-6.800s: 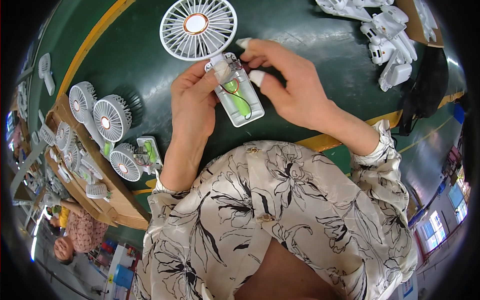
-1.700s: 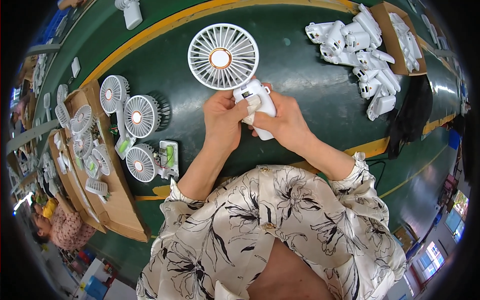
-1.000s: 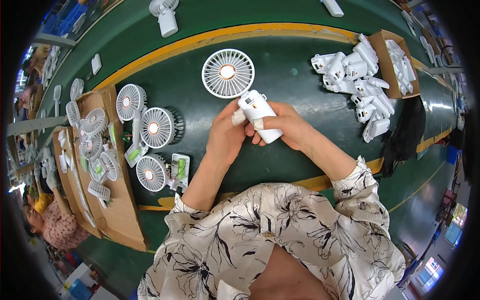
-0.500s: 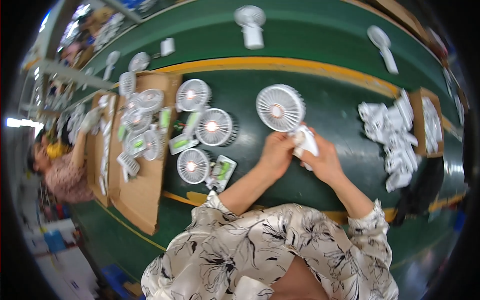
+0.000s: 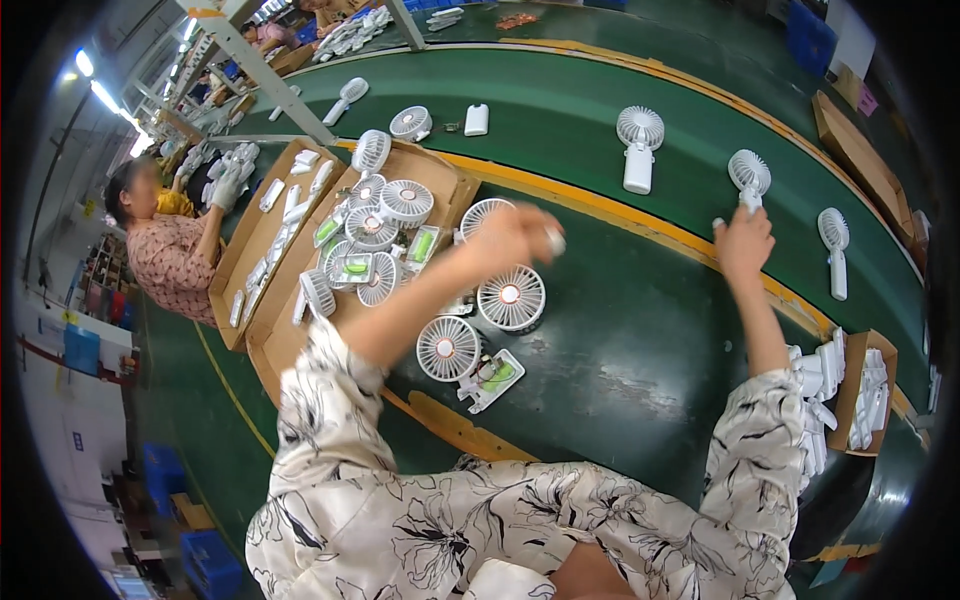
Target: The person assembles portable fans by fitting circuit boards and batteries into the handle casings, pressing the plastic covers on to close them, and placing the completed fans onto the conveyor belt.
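Note:
On the green belt, my right hand (image 5: 745, 248) is closed about the handle of a white handheld fan (image 5: 749, 174); its round grille points away from me. Most of that handle is hidden under my fingers, and a white covering shows on my thumb tip. My left hand (image 5: 508, 240) hangs, smeared by motion, over a group of open fan heads, with a white spot at its fingertips. Below it lie a round fan head (image 5: 511, 298) and another fan head (image 5: 448, 349), joined to an opened handle shell (image 5: 492, 381) with a green part inside.
A cardboard tray (image 5: 270, 345) of fan heads lies left, near a gloved co-worker (image 5: 175, 240). The belt carries a fan with a wide handle (image 5: 638, 168) and a slim one (image 5: 834, 254). White handle parts (image 5: 815, 400) and a small carton (image 5: 850, 405) stand right.
The fan held in both hands before is now on the belt under my right hand. My left hand has let go and moved left over the fan heads. The view has shifted.

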`<state>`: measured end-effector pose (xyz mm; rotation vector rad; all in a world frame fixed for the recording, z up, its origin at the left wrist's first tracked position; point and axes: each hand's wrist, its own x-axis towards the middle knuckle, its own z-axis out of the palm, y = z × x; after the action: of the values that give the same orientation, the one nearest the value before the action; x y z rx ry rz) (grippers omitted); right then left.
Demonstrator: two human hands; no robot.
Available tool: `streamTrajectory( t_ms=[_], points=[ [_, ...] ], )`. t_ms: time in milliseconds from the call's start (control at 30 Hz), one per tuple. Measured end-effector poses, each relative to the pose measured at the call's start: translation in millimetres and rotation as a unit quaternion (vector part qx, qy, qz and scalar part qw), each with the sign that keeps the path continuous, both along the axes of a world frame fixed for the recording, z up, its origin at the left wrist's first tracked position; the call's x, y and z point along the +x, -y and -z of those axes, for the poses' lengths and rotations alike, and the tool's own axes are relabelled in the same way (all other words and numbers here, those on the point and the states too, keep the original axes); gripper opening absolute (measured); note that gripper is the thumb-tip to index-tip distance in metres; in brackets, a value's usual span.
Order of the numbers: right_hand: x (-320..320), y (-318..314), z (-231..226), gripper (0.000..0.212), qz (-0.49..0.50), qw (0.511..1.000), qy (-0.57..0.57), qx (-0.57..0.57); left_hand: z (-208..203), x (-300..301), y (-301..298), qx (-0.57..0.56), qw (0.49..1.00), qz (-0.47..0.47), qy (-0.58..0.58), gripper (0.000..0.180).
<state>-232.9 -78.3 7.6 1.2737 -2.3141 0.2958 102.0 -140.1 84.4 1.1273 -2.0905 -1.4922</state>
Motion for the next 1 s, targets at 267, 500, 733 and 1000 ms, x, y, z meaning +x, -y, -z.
streamTrajectory(
  t_ms=[267,500,733,1000],
  points=[
    [106.6,-95.2,14.8,0.044,-0.23,0.956,0.18,-0.028,75.4,40.3,281.0,-0.308,0.82,-0.113,0.469,0.032],
    [110.2,-111.7,23.8,0.042,-0.202,0.963,0.177,-0.015,66.5,17.5,292.6,-0.33,0.832,-0.057,0.442,0.034],
    [100.5,-120.6,31.1,0.038,-0.209,0.943,0.234,-0.109,16.3,-21.2,150.0,-0.306,0.936,0.087,0.149,0.026],
    [92.7,-125.7,25.1,0.048,-0.182,0.875,0.394,-0.213,12.5,-49.9,-11.5,-0.278,0.869,0.409,0.022,0.036]
  ],
)
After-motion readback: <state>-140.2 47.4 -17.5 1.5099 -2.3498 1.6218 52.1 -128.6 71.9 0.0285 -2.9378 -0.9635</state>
